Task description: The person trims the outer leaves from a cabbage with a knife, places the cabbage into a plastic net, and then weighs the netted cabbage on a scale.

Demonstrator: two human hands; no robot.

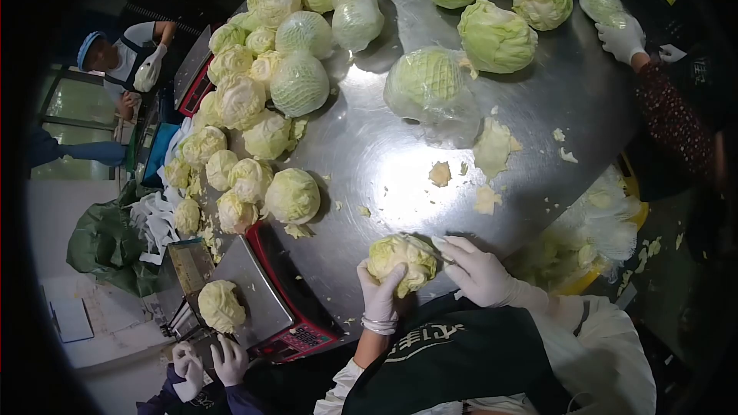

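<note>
My left hand [380,292], in a white glove, grips a pale green cabbage [407,263] from its left side, thumb across the front. My right hand [480,273], also gloved, is just right of this cabbage, fingers bent together toward it. A thin, narrow shape shows between its fingertips and the cabbage; I cannot make out what it is. Both hands are over the near edge of the metal table [354,161]. Loose leaf scraps [492,147] and a cut stem piece [440,174] lie beyond them.
Many cabbages [292,196] are heaped at left, some in net and film. A red scale [296,330] stands at near left, with a co-worker's gloved hands [229,360] beside a cabbage [221,306]. Another person's hand [621,38] holds a wrapped cabbage at far right. Leaf waste [592,223] fills a yellow-edged container.
</note>
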